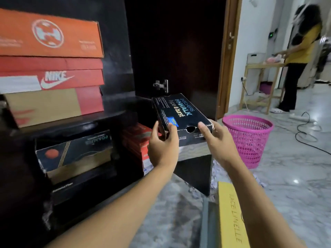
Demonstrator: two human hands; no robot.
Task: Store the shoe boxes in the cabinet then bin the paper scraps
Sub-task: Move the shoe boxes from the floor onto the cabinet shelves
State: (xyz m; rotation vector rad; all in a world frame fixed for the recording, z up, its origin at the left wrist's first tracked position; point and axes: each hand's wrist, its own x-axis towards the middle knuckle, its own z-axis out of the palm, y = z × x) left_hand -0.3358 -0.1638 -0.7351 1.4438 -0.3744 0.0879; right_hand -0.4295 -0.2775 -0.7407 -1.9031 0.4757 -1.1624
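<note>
- The left hand (162,140) grips the black box (180,111) at its near left corner; thumb on the lid, fingers curled round the side
- The right hand (216,138) grips the near right corner of the same box; thumb on the lid edge, the other fingers hidden under and behind it
- The black box is in the air in front of the open cabinet (116,59), near end towards the person, lid on; it touches neither shelf
- On the upper shelf three boxes are stacked: an orange box (50,34) on top, a red Nike box (53,76) under it, a tan box (44,106) at the bottom
- On the lower shelf a dark box (75,151) sits tilted; to its right, behind the left hand, are red boxes (136,138), stacked
- A hinge (161,85) shows on the dark panel behind the black box
- A yellow box (231,217) lies on the floor under the right forearm
- A pink basket (249,138) stands on the floor just right of the right hand
- Pale scraps (215,169) lie on the floor between the cabinet and the basket; too blurred to tell what they are
- In the room beyond, a person (302,56) in a yellow top stands at a wooden table (259,86); a cable (304,129) trails over the floor
</note>
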